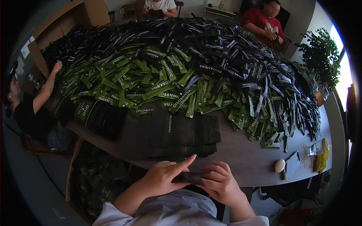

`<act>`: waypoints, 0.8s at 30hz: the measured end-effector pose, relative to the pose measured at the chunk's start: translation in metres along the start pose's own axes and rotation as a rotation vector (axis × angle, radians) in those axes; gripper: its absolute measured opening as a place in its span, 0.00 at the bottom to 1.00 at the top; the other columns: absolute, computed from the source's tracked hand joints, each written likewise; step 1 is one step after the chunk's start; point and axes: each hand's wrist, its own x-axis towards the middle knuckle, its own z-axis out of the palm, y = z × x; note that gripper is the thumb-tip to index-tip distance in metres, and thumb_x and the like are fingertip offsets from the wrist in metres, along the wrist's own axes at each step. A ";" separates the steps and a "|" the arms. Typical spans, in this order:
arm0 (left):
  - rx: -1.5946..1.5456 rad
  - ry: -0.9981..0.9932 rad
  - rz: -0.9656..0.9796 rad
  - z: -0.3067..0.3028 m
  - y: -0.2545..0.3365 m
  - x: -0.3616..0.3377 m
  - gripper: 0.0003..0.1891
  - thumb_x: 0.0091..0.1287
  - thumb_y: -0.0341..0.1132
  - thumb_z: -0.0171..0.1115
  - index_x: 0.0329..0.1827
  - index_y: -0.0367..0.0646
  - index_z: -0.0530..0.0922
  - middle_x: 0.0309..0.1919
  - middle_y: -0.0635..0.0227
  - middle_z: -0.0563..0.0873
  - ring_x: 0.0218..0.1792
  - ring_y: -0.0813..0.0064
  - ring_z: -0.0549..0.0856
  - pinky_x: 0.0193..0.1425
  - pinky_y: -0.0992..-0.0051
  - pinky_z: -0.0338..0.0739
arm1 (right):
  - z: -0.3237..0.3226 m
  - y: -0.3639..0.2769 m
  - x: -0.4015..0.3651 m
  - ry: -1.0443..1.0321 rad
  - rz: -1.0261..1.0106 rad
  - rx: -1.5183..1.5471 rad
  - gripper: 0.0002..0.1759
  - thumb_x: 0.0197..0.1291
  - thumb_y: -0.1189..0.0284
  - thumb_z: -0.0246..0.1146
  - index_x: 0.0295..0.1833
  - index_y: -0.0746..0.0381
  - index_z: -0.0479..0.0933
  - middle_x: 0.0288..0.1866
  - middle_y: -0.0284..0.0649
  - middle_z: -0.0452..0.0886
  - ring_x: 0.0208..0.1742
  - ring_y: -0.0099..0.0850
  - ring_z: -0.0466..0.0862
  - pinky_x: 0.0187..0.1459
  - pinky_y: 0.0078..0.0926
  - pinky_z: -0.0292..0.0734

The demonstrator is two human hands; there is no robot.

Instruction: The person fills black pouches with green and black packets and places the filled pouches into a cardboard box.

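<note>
Close to my body, just off the table's front edge, a small dark packet (pixel 193 178) is held between my two hands. My left hand (pixel 163 177) grips its left end, thumb below, with the index finger stretched up and away. At the other end, my right hand (pixel 220 182) has its fingers curled round the packet. Its printing cannot be made out. Just beyond my hands lies a stack of flat black pouches (pixel 184 130) marked DILO&ANNA. Behind it spreads a big heap of green stick sachets (pixel 151 88) and black stick sachets (pixel 211 41).
On the right lie a white egg-shaped object (pixel 279 165), a phone-like object (pixel 291 165), a tipped clear jar (pixel 319 147), rubber bands (pixel 304 150) and a yellow bundle (pixel 321 162). A box of dark pouches (pixel 94 177) stands below left. Three other people sit round the table.
</note>
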 end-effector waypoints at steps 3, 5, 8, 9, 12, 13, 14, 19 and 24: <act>0.019 -0.034 0.030 0.004 0.001 0.000 0.44 0.44 0.31 0.70 0.66 0.45 0.56 0.29 0.68 0.81 0.29 0.71 0.81 0.34 0.73 0.75 | 0.001 0.001 -0.001 -0.125 0.001 0.154 0.12 0.40 0.73 0.68 0.33 0.62 0.76 0.33 0.34 0.78 0.45 0.37 0.77 0.49 0.39 0.67; -0.017 0.010 0.042 0.013 0.000 0.001 0.43 0.43 0.30 0.70 0.65 0.45 0.58 0.28 0.68 0.81 0.28 0.71 0.81 0.33 0.73 0.75 | 0.001 0.002 0.000 -0.229 0.037 0.157 0.13 0.44 0.71 0.65 0.39 0.61 0.77 0.37 0.35 0.76 0.46 0.35 0.75 0.51 0.39 0.66; -0.134 0.110 -0.001 0.013 0.004 0.000 0.40 0.44 0.29 0.70 0.63 0.44 0.61 0.27 0.66 0.81 0.26 0.70 0.81 0.31 0.74 0.74 | 0.004 -0.002 0.004 0.098 -0.018 0.128 0.15 0.42 0.73 0.68 0.38 0.63 0.76 0.36 0.38 0.75 0.42 0.36 0.74 0.46 0.35 0.69; -0.219 0.164 -0.057 0.013 0.006 -0.001 0.39 0.44 0.29 0.70 0.62 0.43 0.63 0.27 0.65 0.81 0.25 0.70 0.81 0.29 0.75 0.74 | 0.007 -0.010 0.005 0.284 0.129 0.159 0.16 0.41 0.74 0.69 0.38 0.63 0.76 0.36 0.40 0.75 0.41 0.36 0.74 0.42 0.32 0.70; -0.304 0.292 -0.023 0.016 0.007 0.003 0.26 0.45 0.30 0.71 0.50 0.41 0.74 0.23 0.65 0.80 0.22 0.72 0.80 0.26 0.77 0.73 | 0.014 -0.013 0.001 0.498 0.362 0.160 0.16 0.39 0.77 0.69 0.36 0.65 0.75 0.35 0.42 0.75 0.36 0.34 0.74 0.36 0.25 0.71; -0.331 0.285 -0.026 0.016 0.008 0.002 0.21 0.45 0.30 0.71 0.44 0.40 0.78 0.22 0.65 0.80 0.21 0.73 0.80 0.25 0.78 0.72 | 0.017 -0.008 -0.009 0.369 0.328 0.274 0.14 0.39 0.77 0.69 0.35 0.66 0.75 0.34 0.42 0.75 0.34 0.34 0.75 0.36 0.25 0.70; -0.333 0.286 -0.028 0.016 0.006 0.001 0.21 0.45 0.30 0.71 0.44 0.40 0.78 0.22 0.65 0.80 0.21 0.73 0.80 0.25 0.78 0.72 | 0.019 -0.006 -0.014 0.241 0.292 0.388 0.13 0.40 0.78 0.69 0.34 0.66 0.75 0.33 0.41 0.75 0.32 0.34 0.75 0.35 0.25 0.70; -0.467 0.242 -0.113 0.012 0.004 -0.013 0.06 0.49 0.27 0.67 0.27 0.38 0.78 0.20 0.68 0.80 0.18 0.80 0.79 0.21 0.83 0.69 | 0.021 -0.007 -0.005 0.184 0.222 0.451 0.08 0.44 0.78 0.66 0.32 0.64 0.76 0.32 0.38 0.77 0.31 0.32 0.76 0.33 0.25 0.68; -0.616 0.288 -0.238 -0.002 0.004 -0.037 0.03 0.53 0.22 0.60 0.30 0.35 0.80 0.29 0.64 0.83 0.24 0.80 0.81 0.25 0.84 0.71 | 0.028 -0.007 0.019 -0.021 0.118 0.546 0.07 0.45 0.77 0.66 0.33 0.64 0.78 0.29 0.37 0.79 0.28 0.31 0.76 0.32 0.26 0.67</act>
